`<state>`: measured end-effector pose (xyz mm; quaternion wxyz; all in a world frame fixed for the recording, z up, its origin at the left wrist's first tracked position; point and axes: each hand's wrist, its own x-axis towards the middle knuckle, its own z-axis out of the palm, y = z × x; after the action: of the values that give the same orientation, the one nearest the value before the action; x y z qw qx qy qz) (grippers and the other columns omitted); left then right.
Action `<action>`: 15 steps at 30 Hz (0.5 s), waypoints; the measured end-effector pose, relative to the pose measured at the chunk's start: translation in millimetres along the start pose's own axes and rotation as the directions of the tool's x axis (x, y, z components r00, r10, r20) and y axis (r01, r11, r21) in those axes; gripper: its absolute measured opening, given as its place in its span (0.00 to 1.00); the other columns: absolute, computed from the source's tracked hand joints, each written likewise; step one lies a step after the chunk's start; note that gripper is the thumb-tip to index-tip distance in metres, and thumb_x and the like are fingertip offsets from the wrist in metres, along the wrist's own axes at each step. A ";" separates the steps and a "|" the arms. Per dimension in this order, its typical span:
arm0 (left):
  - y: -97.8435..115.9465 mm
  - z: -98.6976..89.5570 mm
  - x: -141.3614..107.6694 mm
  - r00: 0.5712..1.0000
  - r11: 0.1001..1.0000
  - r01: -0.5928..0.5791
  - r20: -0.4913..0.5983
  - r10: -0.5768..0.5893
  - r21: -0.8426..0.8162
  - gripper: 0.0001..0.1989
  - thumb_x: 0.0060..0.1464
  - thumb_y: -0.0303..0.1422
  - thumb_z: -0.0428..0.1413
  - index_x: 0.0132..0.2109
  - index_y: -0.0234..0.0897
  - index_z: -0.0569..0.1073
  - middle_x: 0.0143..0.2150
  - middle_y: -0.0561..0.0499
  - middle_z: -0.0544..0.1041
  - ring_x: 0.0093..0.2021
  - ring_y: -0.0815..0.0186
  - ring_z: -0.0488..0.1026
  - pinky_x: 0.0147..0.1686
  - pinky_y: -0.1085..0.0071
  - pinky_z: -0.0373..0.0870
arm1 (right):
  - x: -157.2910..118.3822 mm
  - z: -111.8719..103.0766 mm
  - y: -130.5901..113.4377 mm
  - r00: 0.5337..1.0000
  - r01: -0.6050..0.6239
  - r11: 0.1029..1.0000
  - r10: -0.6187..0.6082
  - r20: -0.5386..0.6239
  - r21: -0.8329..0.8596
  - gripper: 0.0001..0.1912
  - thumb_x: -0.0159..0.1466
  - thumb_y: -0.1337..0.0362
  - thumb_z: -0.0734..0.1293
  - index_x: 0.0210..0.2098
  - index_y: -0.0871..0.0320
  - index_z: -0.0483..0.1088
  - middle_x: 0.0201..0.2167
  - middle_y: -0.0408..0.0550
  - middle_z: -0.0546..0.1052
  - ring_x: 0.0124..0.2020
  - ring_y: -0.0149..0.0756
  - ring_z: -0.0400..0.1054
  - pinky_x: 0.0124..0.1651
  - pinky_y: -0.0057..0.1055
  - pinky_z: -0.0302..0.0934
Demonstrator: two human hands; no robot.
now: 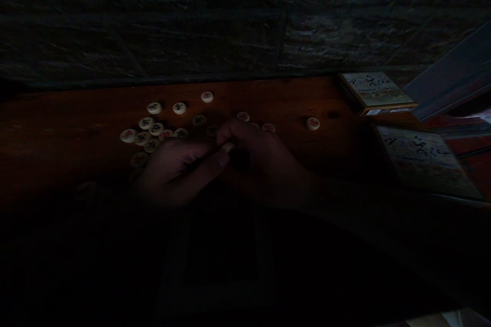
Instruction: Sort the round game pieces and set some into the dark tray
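Note:
My left hand (178, 168) and my right hand (268, 163) meet above the wooden table, both closed. Between their fingertips is a pale round Chinese chess piece (227, 147), with my left thumb against its near side and my right fingers at its far side. Left of the hands lies a loose cluster of pieces with black or red characters, among them a red-marked piece (128, 135) and a black-marked piece (156, 129). Behind my right hand lie a few more, one being a red-marked piece (243, 116); the hand partly covers some of them.
A red-marked piece (313, 123) lies alone to the right. Farther right are a shallow box (378, 89) with Chinese characters and a similar printed lid or box (425, 158). A dark stone wall (230, 25) borders the table's far edge. The near area is too dark to make out.

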<state>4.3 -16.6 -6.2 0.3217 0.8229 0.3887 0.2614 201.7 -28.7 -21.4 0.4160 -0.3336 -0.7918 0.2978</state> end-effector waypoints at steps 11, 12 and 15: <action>-5.6 0.5 -1.1 1.000 1.000 -0.021 0.008 0.021 -0.007 0.19 0.68 0.36 0.51 0.28 0.35 0.73 0.26 0.54 0.75 0.26 0.70 0.69 0.26 0.74 0.64 | 0.2 0.0 -0.5 1.000 -0.004 1.000 0.004 0.005 0.002 0.08 0.64 0.70 0.68 0.39 0.56 0.64 0.37 0.42 0.74 0.38 0.33 0.66 0.45 0.34 0.59; -5.0 0.5 -1.0 1.000 1.000 -0.022 0.012 0.022 -0.008 0.19 0.68 0.36 0.51 0.29 0.35 0.74 0.26 0.54 0.75 0.25 0.70 0.69 0.25 0.74 0.64 | 0.3 0.0 -0.7 1.000 -0.010 1.000 0.010 0.003 -0.007 0.08 0.64 0.70 0.69 0.39 0.56 0.65 0.37 0.42 0.74 0.38 0.33 0.66 0.45 0.34 0.59; -1.5 0.2 -0.6 1.000 1.000 -0.013 0.015 0.013 0.011 0.19 0.67 0.36 0.50 0.28 0.35 0.73 0.24 0.54 0.73 0.25 0.70 0.69 0.25 0.75 0.64 | 0.6 0.1 -0.8 1.000 -0.013 1.000 0.013 0.000 -0.018 0.08 0.64 0.69 0.69 0.39 0.56 0.65 0.37 0.41 0.74 0.37 0.32 0.66 0.45 0.34 0.59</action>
<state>3.3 -16.4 -7.6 0.3182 0.8290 0.3823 0.2554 201.2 -28.8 -20.6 0.4110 -0.3422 -0.7923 0.2936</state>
